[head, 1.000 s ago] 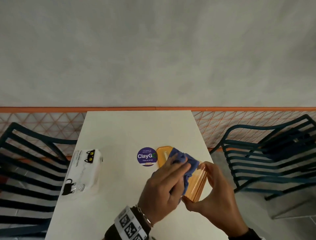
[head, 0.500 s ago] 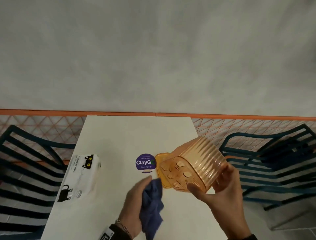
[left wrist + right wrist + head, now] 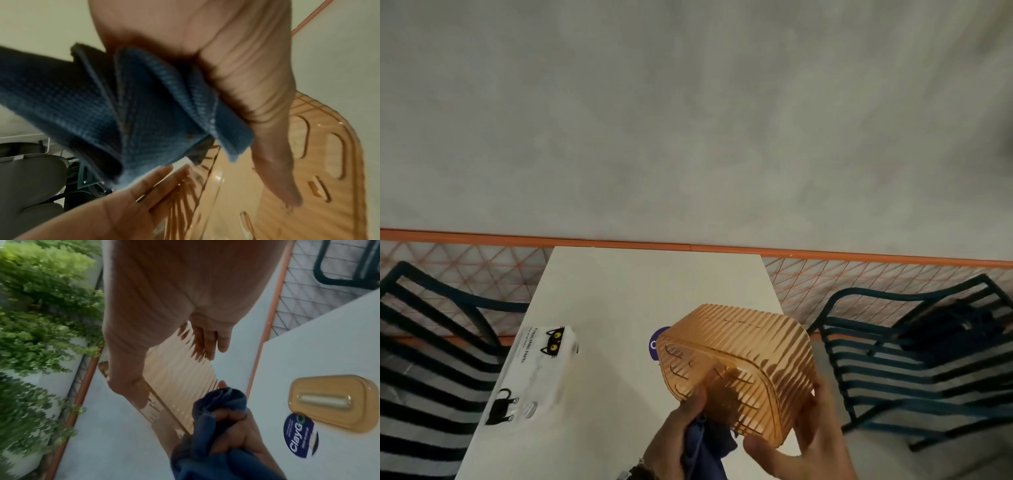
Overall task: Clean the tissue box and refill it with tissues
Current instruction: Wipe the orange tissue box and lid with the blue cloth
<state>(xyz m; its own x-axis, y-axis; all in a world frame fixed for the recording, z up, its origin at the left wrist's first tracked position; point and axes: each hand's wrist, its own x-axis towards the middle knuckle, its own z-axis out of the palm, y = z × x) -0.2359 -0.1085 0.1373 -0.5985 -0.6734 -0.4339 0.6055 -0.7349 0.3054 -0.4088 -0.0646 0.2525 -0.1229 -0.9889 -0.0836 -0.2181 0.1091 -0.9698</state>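
The white tabletop (image 3: 619,294) carries the tissue pack (image 3: 534,373) at its left edge, unmoved. The orange tissue box (image 3: 739,363) now sits higher above it, tilted, grasped by the right hand (image 3: 815,442). The left hand (image 3: 674,438), clutching the blue cloth (image 3: 705,442), has come up against the box's underside. The lid (image 3: 329,400) lies beside the purple sticker (image 3: 300,436).

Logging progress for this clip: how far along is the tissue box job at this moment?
Done: the lid is off and lies on the table. In hand: the right hand holds the orange tissue box tilted in the air, while the left hand grips the blue cloth at its open side, so cleaning is underway. Left: the tissue pack sits unopened on the table; refilling and closing remain.
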